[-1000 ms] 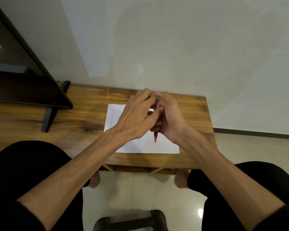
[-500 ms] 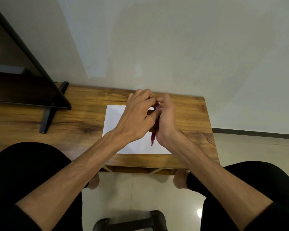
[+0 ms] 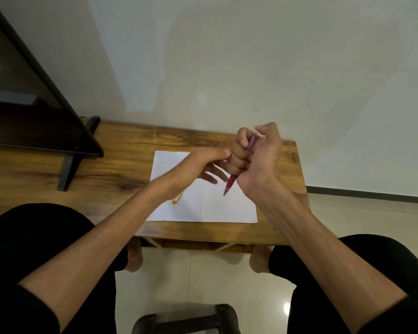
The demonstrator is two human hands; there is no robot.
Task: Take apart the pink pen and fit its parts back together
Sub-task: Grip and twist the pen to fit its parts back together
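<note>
Pink pen (image 3: 231,183) in clenched right hand (image 3: 256,160), tip down over paper (image 3: 203,208); left hand (image 3: 198,165) released beside it.

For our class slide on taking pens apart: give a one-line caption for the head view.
Right hand fists the pink pen, tip down, over white paper; left hand alongside.

Pale plain wall (image 3: 251,56), glossy tiled floor (image 3: 203,280), wooden table (image 3: 121,169), dark screen (image 3: 22,104) at left

A slim pink pen (image 3: 232,182) is sitting tilted inside a closed fist, its dark pointed tip sticking out below and aiming down toward the near side, its paler translucent upper end showing above the curled fingers.
</note>
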